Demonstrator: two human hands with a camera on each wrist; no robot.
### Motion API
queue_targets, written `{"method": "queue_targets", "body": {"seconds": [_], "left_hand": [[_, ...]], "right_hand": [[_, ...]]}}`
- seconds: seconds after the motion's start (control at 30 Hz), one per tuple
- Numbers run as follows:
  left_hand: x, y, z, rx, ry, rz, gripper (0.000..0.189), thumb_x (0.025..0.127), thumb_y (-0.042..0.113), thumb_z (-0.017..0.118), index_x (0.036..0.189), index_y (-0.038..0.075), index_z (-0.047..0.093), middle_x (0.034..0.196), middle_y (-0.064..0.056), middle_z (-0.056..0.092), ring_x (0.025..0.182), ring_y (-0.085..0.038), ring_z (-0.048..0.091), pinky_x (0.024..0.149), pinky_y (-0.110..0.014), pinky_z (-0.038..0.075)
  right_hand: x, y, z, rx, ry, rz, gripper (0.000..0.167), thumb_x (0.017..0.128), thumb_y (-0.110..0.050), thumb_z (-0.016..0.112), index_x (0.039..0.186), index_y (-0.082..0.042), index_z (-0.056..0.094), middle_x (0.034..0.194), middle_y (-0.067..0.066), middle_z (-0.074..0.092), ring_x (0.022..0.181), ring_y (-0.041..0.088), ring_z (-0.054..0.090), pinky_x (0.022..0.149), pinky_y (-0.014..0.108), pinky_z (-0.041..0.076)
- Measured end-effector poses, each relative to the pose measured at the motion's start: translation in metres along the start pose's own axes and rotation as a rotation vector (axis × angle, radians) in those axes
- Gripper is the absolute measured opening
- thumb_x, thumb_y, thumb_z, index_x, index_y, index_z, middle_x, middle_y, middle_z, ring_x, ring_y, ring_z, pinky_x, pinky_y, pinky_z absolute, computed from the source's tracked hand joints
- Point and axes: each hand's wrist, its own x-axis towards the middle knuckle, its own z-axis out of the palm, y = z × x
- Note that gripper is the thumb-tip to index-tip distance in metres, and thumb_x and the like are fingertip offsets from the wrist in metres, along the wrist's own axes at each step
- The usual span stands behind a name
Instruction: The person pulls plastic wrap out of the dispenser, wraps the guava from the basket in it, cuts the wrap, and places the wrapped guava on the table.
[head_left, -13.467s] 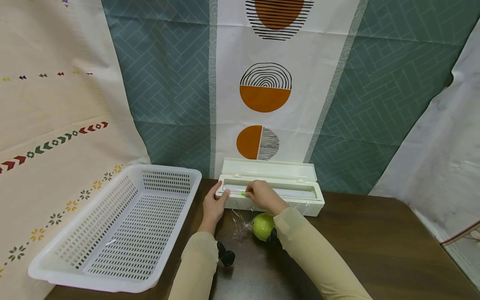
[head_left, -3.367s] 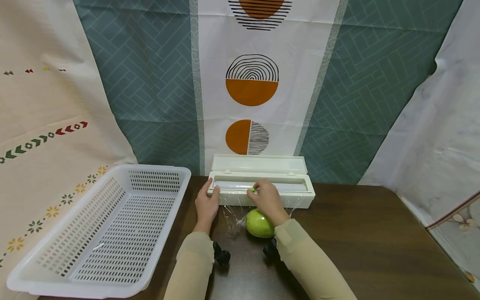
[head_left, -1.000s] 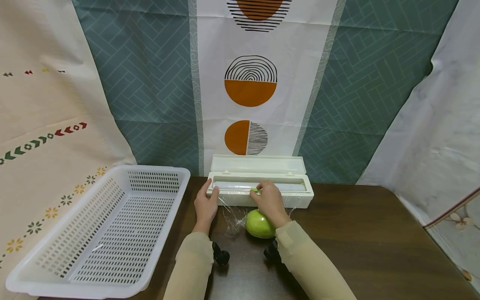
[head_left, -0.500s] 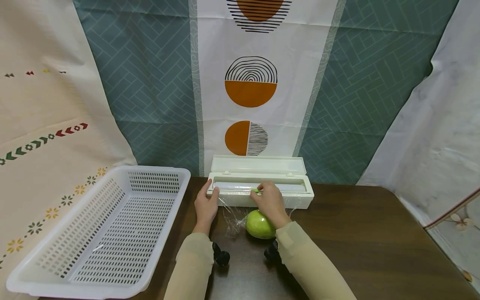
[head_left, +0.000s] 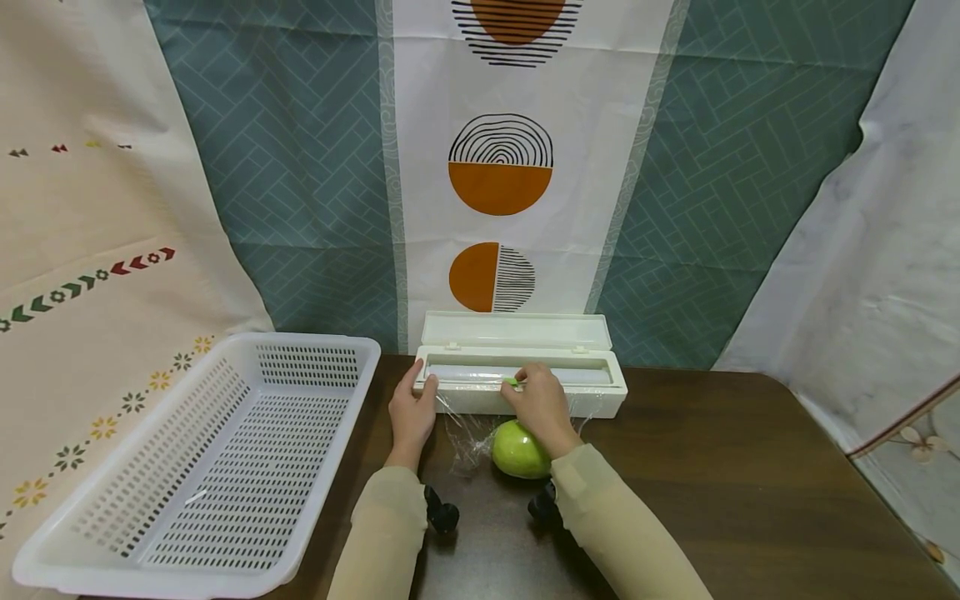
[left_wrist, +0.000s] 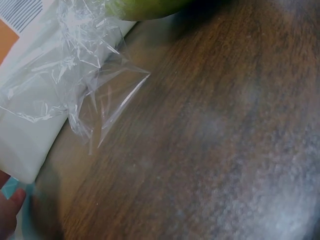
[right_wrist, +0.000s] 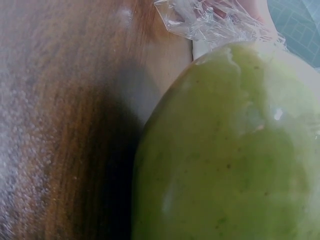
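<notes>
In the head view, a long white cling film dispenser (head_left: 525,402) stands on the table with its lid raised and a roll of film (head_left: 465,372) inside. My left hand (head_left: 411,414) grips its left end, thumb on the front edge. At the middle of the front edge, my right hand (head_left: 542,407) pinches the small green slider cutter (head_left: 511,382). Clear cling film (left_wrist: 85,65) hangs crumpled from the dispenser's front. Below my right hand lies a round green fruit (head_left: 517,450), glossy with film around it; it fills much of the right wrist view.
A large white perforated plastic basket (head_left: 247,467) stands on the left, with a small white strip (head_left: 196,497) in it. Patterned cloth (head_left: 322,167) hangs behind the dark wooden table (head_left: 735,483).
Since the oldest frame, my right hand has moved the slider cutter rightward along the dispenser's edge. The head view has shifted slightly. Over the last second, both hands stay nearly still.
</notes>
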Motion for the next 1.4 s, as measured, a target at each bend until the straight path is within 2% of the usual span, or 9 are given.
{"method": "queue_targets", "body": {"seconds": [0.17, 0.33, 0.53, 0.7, 0.77, 1.0, 1.4], "left_hand": [[-0.0003, -0.0002, -0.0006, 0.020, -0.007, 0.017, 0.045, 0.096, 0.028, 0.052, 0.140, 0.019, 0.047, 0.144, -0.013, 0.045, 0.134, -0.032, 0.038, 0.110, -0.051, 0.030], [0.0004, -0.0008, -0.0008, 0.048, 0.001, 0.031, 0.043, 0.097, 0.027, 0.050, 0.140, 0.018, 0.048, 0.141, -0.014, 0.047, 0.118, -0.033, 0.050, 0.106, -0.051, 0.034], [-0.0002, 0.0001, -0.0006, 0.051, 0.003, 0.023, 0.043, 0.097, 0.027, 0.050, 0.140, 0.018, 0.048, 0.141, -0.014, 0.047, 0.118, -0.032, 0.050, 0.106, -0.051, 0.034], [-0.0007, -0.0008, -0.0006, 0.053, 0.002, 0.013, 0.043, 0.097, 0.028, 0.049, 0.140, 0.020, 0.048, 0.139, -0.014, 0.048, 0.109, -0.032, 0.052, 0.104, -0.051, 0.036], [-0.0006, -0.0011, -0.0007, 0.053, 0.001, 0.014, 0.043, 0.097, 0.028, 0.049, 0.140, 0.020, 0.048, 0.139, -0.014, 0.048, 0.110, -0.032, 0.052, 0.104, -0.051, 0.036], [-0.0003, 0.0007, -0.0018, 0.048, -0.004, 0.016, 0.044, 0.097, 0.028, 0.050, 0.140, 0.019, 0.047, 0.142, -0.015, 0.046, 0.129, -0.033, 0.043, 0.108, -0.052, 0.032], [0.0001, -0.0002, -0.0008, 0.046, 0.006, 0.022, 0.043, 0.096, 0.026, 0.051, 0.139, 0.018, 0.049, 0.142, -0.014, 0.046, 0.133, -0.033, 0.040, 0.110, -0.051, 0.031]], "right_hand": [[-0.0007, -0.0006, -0.0007, 0.004, 0.002, 0.000, 0.025, 0.085, -0.026, 0.063, 0.092, -0.003, 0.066, 0.098, 0.012, 0.064, 0.082, 0.025, 0.060, 0.072, 0.039, 0.051], [-0.0007, -0.0007, -0.0008, 0.003, 0.013, -0.008, 0.025, 0.084, -0.026, 0.063, 0.091, -0.002, 0.066, 0.097, 0.012, 0.064, 0.083, 0.026, 0.060, 0.073, 0.039, 0.051], [-0.0001, 0.0003, 0.0000, 0.002, 0.015, -0.006, 0.025, 0.084, -0.027, 0.063, 0.091, -0.003, 0.066, 0.096, 0.012, 0.064, 0.083, 0.026, 0.060, 0.073, 0.039, 0.051], [-0.0006, 0.0006, 0.0006, -0.001, 0.013, -0.002, 0.025, 0.084, -0.026, 0.064, 0.091, -0.003, 0.066, 0.097, 0.012, 0.064, 0.084, 0.025, 0.060, 0.074, 0.039, 0.051], [-0.0008, 0.0004, 0.0005, 0.000, 0.014, -0.002, 0.025, 0.084, -0.026, 0.064, 0.091, -0.002, 0.066, 0.097, 0.012, 0.064, 0.084, 0.026, 0.060, 0.074, 0.039, 0.051], [-0.0008, 0.0000, -0.0002, 0.002, 0.018, 0.000, 0.025, 0.084, -0.026, 0.063, 0.091, -0.002, 0.066, 0.097, 0.011, 0.063, 0.083, 0.025, 0.060, 0.073, 0.038, 0.051], [-0.0022, 0.0005, -0.0006, 0.008, 0.024, 0.014, 0.023, 0.083, -0.025, 0.063, 0.090, -0.003, 0.065, 0.096, 0.011, 0.063, 0.081, 0.024, 0.060, 0.071, 0.038, 0.051]]}}
